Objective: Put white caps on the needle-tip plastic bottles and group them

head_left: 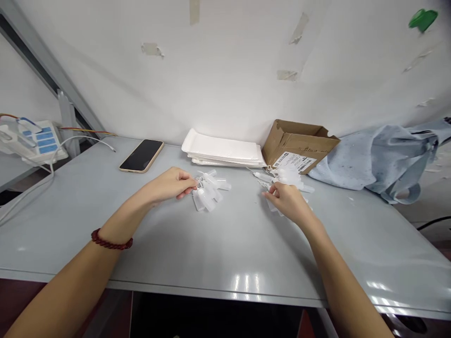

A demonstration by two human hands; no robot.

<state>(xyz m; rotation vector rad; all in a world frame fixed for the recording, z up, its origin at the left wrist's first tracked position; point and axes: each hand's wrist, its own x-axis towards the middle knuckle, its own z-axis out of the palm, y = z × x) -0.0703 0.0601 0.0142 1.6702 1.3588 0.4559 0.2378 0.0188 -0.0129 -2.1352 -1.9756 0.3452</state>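
Note:
My left hand (181,183) is closed in a pinch at the stringy ends of a bunch of small translucent white plastic tubes (207,195). These tubes fan out to the right of my fingertips, on or just above the grey table. Over on the right, a second heap of the same translucent tubes (291,177) lies in front of the cardboard box, with thin white threads or stems at its left side. My right hand (283,199) pinches at the near left edge of this heap and covers part of it. Exactly how many pieces its fingers hold is hidden.
White padded envelopes (223,148) are stacked against the wall beside an open cardboard box (299,143). A phone (142,156) lies back left, near a white cable (52,164) and power strip (45,141). A light blue cloth bag (369,157) sits at the right.

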